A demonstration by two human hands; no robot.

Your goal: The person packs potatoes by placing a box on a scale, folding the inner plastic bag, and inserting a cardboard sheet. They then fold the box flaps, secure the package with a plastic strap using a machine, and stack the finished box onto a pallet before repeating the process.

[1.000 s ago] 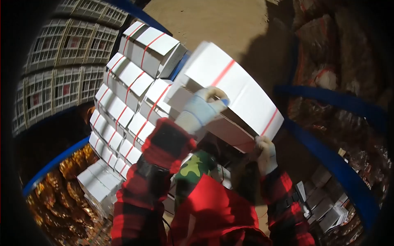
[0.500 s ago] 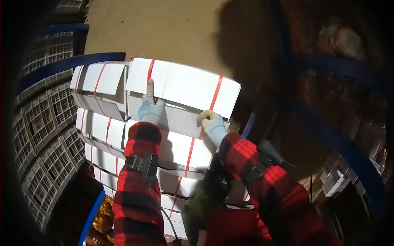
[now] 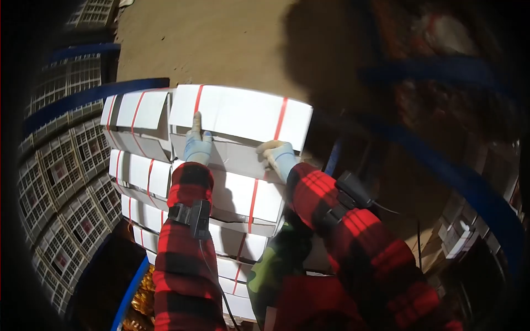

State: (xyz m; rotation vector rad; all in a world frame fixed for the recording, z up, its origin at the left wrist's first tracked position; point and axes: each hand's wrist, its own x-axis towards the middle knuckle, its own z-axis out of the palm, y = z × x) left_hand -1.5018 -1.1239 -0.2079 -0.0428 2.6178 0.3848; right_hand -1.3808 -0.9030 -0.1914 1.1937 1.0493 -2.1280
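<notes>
A long white carton point(image 3: 237, 113) with two red straps lies on top of a stack of similar cartons. My left hand point(image 3: 197, 144), in a pale glove, rests against its near side. One finger stretches up along the left red strap point(image 3: 199, 98), with the thumb apart; the other fingers are mostly hidden. At the right end, my gloved right hand point(image 3: 280, 156) has its fingers curled around the right red strap point(image 3: 281, 118), at the carton's near edge. Beneath the hands, the carton's lower near side is in shadow.
A second column of strapped white cartons point(image 3: 138, 144) adjoins on the left. Grey plastic crates point(image 3: 61, 165) are stacked beyond it. Blue bars point(image 3: 94, 98) curve at both sides. Something shiny, amber-coloured point(image 3: 142, 292) lies lower left. Brown floor point(image 3: 204, 41) shows at the back.
The view has shifted slightly, so the cartons and both hands appear a little lower and the right hand farther left. Both hands keep their places on the top carton.
</notes>
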